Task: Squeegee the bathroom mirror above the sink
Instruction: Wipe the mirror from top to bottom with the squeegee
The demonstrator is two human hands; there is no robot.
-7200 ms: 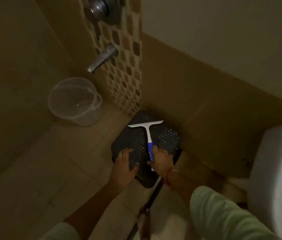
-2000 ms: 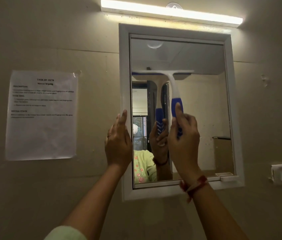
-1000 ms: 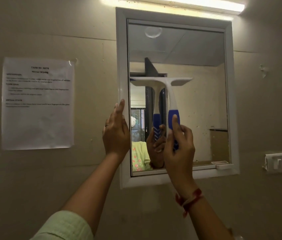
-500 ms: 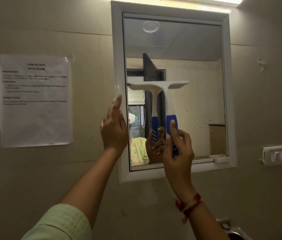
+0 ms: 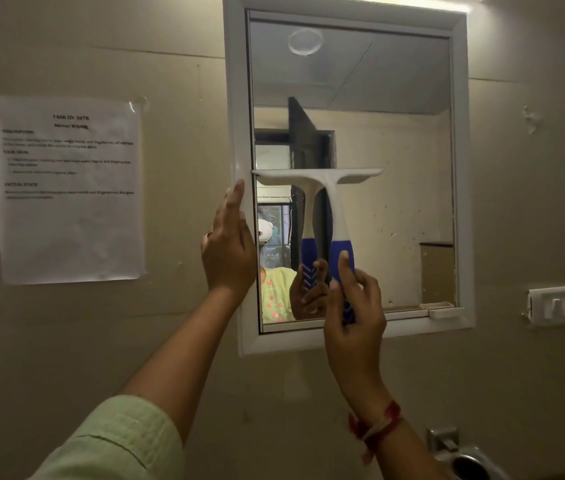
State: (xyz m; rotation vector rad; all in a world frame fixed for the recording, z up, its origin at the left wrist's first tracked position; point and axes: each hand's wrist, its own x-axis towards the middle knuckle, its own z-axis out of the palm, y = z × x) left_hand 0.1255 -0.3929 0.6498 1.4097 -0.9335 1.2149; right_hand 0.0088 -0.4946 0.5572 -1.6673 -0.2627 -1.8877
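On the mirror [image 5: 399,140], about halfway down its left part, a squeegee [image 5: 322,175] lies level.
Right hand [image 5: 355,317] grips the blue handle, blade against the glass; left hand [image 5: 228,249] rests with straight fingers flat against the white frame [image 5: 236,116]. A printed sheet [image 5: 69,188] hangs on the wall to the left.

My feed dim overall, warm beige cast. Only light source I see: strip lamp [image 5: 437,1] above mirror [image 5: 395,81], clipped by top edge, blown out white. Wall [image 5: 170,341] darkens toward bottom and left. Soft shadow falls below mirror frame. Print on paper notice [image 5: 69,188] soft, mostly unreadable. Mirror frame leans and bows from wide lens. Sleeve [image 5: 118,441] in lower left corner slightly blurred.
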